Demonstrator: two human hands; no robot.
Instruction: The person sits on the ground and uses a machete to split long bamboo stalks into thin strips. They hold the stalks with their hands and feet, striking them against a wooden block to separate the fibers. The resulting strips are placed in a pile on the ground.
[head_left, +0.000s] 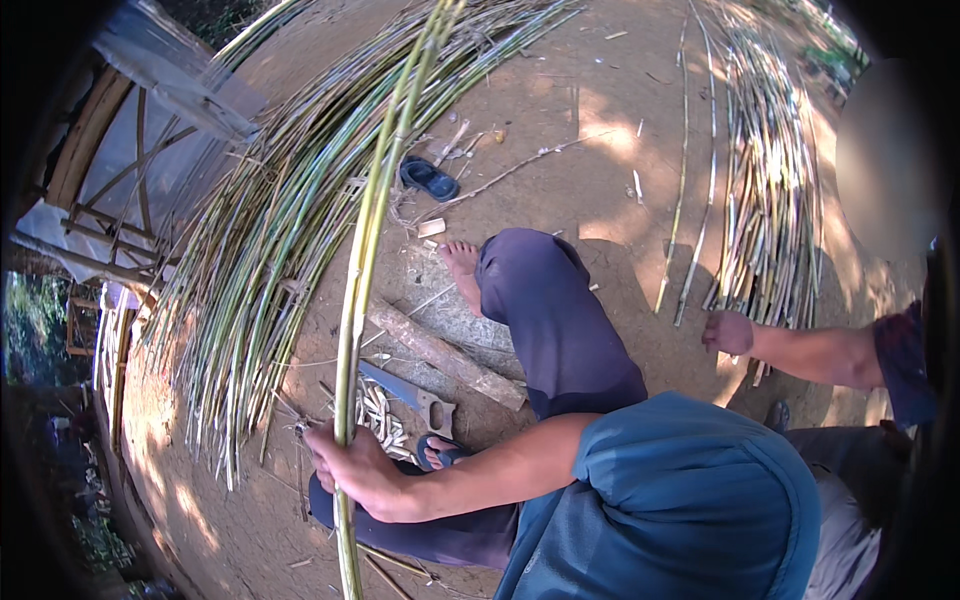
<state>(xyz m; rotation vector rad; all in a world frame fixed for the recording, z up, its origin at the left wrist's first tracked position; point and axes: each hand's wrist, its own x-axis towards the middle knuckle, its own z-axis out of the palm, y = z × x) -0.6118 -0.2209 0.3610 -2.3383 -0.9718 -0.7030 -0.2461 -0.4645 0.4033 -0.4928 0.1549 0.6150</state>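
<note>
In the head view, the right hand [365, 482], reaching out of a blue cloth sleeve [690, 470], is wrapped in a fist around long, slender yellow-green canes [374, 215]. This grip sits low on their visible stretch, perhaps to steady the length above it; they pass out of sight at top and bottom. The left hand is out of view, so I cannot tell its grip. A raised leg in dark trousers [550, 310] leaves working room beside it. There a grey-bladed handsaw [392, 384] lies with its handle toward the body, likely for easy reach, next to pale curled wood scraps [376, 420]. Just beyond, a rough brown log [450, 355] may serve as a low support. To the right hangs a co-worker's curled hand [730, 334]. Farther off, a broad heap of green-brown canes [290, 190] and a straw-coloured bundle of canes [765, 220] lie apart, seemingly kept separate, with a black slipper [430, 179] between.
</note>
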